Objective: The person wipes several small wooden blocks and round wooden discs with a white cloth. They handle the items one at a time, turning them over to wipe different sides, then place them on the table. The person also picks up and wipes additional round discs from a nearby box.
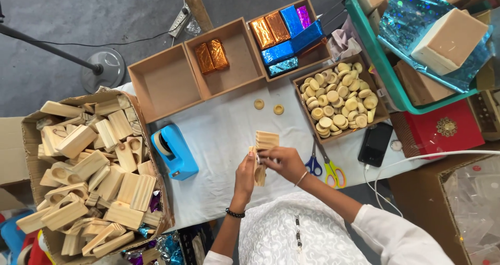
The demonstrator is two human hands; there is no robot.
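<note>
My left hand [245, 175] and my right hand [284, 162] both grip a pale wooden block [260, 174] with a round hollow, held just above the white table [219, 135]. A second ribbed wooden block [266, 139] lies on the table right behind my fingers. Two small wooden discs [259, 104] [278, 109] lie farther back on the cloth.
A cardboard box of several wooden blocks [94, 166] stands at the left, with a blue tape dispenser [174, 150] beside it. Behind stand an empty tray [165, 81], a tray with orange-wrapped blocks [212, 55], a tray of foil-wrapped blocks [284, 33] and a tray of wooden discs [338, 98]. Scissors [313, 163] [333, 170] and a black phone [375, 143] lie at the right.
</note>
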